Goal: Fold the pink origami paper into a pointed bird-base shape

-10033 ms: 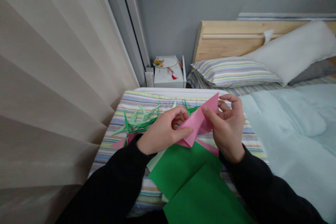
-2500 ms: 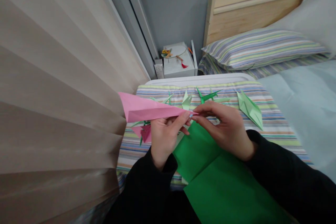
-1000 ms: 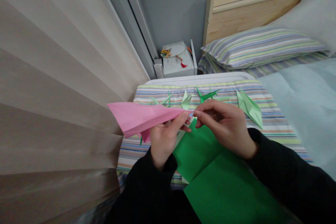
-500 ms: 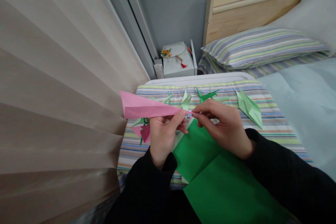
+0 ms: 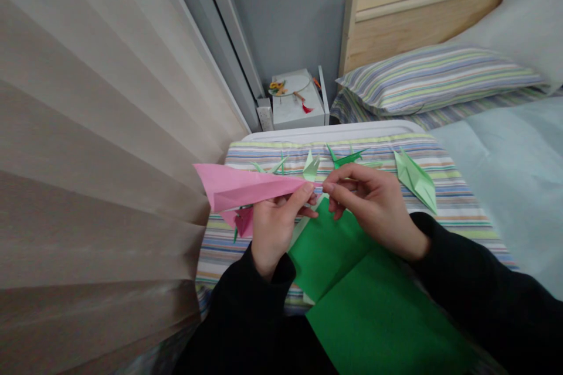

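Note:
My left hand [image 5: 277, 233] grips a long pink paper wedge [image 5: 246, 186], folded narrow, with its wide end pointing left. My right hand [image 5: 373, 205] pinches the wedge's thin tip between thumb and fingers. Below my hands lie bright green paper sheets [image 5: 378, 322]. A dark pink folded paper piece [image 5: 243, 221] sits partly hidden behind my left hand. Several green origami cranes [image 5: 345, 158] lie beyond my hands, and a pale green origami crane [image 5: 414, 180] lies to the right of my right hand.
Everything lies on a striped quilted mat [image 5: 457, 228] on a bed, beside a pale blue blanket [image 5: 505, 158] and a striped pillow [image 5: 433, 79]. A beige pleated blind [image 5: 97, 129] fills the left side. A white box [image 5: 292, 106] with a round fan stands beyond.
The pink paper has narrowed since a second ago and shifted slightly left. My right hand has eased back a little towards me.

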The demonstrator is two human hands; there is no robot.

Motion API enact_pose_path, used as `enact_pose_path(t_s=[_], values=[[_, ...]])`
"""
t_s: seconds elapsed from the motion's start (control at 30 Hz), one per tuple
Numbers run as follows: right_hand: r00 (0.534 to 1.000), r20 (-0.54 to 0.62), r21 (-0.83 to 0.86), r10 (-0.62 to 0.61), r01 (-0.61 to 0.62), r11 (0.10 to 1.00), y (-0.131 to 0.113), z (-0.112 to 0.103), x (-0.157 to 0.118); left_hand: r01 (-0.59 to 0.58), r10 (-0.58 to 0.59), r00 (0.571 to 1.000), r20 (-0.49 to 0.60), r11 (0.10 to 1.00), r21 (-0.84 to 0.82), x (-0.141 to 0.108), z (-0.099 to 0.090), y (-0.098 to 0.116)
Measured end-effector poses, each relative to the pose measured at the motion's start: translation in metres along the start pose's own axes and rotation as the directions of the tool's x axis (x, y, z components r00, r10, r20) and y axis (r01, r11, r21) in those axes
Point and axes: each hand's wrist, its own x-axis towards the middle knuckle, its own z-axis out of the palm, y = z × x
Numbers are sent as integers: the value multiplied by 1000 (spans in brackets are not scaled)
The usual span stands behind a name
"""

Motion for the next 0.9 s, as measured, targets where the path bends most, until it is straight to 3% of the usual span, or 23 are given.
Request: enact_pose_path(t_s=[0.13,0.23,0.33,0.4,0.47,0.5,0.57,0.67,0.9], values=[[997,19,57,73,-74,996,0,0,3,15,-16,1000,8,1000,17,0,0,-1],[996,65,-67,55,-50,997,-2,-8,7,18,-18,1000,-5,1000,8,1,0,-1],[974,208,-233,87,-37,972,-8,-25,12,-3,3,999,-39,1000,-20,3,0,-1],[901,409,-355,144,12,935,-13,-37,14,-24,22,999,-48,999,-27,4,0,-1],[752,592,-515,289,78,853,-18,-45,12,-26,25,999,-42,999,-25,5,0,-2],[692,631,-577,349,119,808,-19,-47,10,-23,22,999,-34,999,-24,5,-1,-2],[642,645,-670,414,216,710,-20,-46,5,-14,13,1000,-12,1000,-19,5,-1,-3],[655,607,-759,450,309,573,-20,-40,-3,2,-2,1000,15,1000,-5,4,-1,-3],[669,582,-802,463,377,463,-15,-40,-8,-2,2,999,45,1000,-7,5,0,-4]])
